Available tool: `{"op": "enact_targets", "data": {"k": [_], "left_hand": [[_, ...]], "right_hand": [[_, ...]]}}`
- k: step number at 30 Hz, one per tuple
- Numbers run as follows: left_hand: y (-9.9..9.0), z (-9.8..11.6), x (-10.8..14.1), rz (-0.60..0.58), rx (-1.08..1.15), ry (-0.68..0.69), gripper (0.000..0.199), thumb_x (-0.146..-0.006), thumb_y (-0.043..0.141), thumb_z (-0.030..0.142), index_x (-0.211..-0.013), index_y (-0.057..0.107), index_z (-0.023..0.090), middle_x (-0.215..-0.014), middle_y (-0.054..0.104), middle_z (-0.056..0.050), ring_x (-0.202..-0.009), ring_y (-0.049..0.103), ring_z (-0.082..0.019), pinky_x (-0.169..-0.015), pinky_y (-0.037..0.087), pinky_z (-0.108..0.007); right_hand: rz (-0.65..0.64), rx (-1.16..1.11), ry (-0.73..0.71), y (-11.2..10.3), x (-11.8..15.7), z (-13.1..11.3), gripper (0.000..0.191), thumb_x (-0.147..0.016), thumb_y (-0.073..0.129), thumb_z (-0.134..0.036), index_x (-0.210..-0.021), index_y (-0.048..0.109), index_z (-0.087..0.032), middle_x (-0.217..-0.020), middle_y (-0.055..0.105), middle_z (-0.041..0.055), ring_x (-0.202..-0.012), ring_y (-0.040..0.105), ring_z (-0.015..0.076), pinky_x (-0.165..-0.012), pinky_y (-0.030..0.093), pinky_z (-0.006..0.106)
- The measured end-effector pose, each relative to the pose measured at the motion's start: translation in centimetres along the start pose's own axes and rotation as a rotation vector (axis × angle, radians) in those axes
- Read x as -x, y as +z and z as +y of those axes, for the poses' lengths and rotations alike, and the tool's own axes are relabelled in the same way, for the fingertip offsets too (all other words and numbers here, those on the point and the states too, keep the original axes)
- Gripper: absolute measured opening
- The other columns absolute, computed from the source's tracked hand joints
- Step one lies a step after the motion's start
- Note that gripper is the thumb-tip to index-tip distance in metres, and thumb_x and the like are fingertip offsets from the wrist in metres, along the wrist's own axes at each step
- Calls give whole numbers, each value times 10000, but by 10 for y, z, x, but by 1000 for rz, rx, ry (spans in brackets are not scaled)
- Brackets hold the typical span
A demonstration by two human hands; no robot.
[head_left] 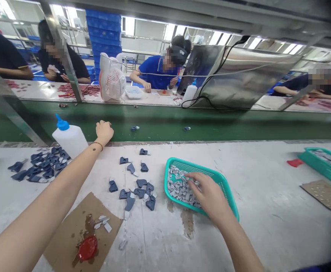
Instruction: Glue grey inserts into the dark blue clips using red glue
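My left hand (104,133) is stretched out over the near edge of the green conveyor belt (159,132). Its fingers are curled away from me, and what they hold, if anything, is hidden. My right hand (209,194) reaches into a teal plastic basket (230,194) of small grey plastic pieces (179,189). Its thumb and index finger are apart, just above or touching the pieces. Several dark blue plastic parts (139,192) lie loose on the table between my arms. Below them, a piece of brown cardboard (66,230) bears a red lid (87,248) with wet liquid and a few grey pieces (104,223).
A white bottle with a blue nozzle (70,139) stands left, beside a pile of dark blue parts (44,164). Two small parts (135,128) lie on the belt. Another teal basket (324,162) sits at right. Across the belt, a person in blue (156,71) works among others.
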State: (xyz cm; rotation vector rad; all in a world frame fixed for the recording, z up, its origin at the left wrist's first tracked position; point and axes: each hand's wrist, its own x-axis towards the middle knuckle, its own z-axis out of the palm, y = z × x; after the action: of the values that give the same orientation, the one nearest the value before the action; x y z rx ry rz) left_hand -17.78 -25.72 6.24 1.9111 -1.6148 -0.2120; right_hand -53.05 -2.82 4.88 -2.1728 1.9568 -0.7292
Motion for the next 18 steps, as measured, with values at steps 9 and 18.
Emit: {"op": "enact_targets", "data": {"k": [9, 18], "left_hand": [[37, 30, -8, -203, -40, 349, 369, -900, 610, 269, -1255, 569, 178, -1334, 557, -100, -1242, 502, -281, -1047, 393, -533], [28, 39, 5, -184, 300, 116, 204, -894, 630, 279, -1041, 642, 138, -1142, 652, -81, -1062, 616, -229, -935, 503, -464]], "right_hand": [[-195, 124, -127, 17, -37, 2, 220, -852, 471, -96, -867, 674, -179, -958, 701, 114, -903, 654, 278, -727, 487, 345], [-149, -22, -80, 9, -35, 0, 218, -824, 535, -130, -977, 687, -163, -912, 687, 106, -824, 660, 239, -698, 521, 338]]}}
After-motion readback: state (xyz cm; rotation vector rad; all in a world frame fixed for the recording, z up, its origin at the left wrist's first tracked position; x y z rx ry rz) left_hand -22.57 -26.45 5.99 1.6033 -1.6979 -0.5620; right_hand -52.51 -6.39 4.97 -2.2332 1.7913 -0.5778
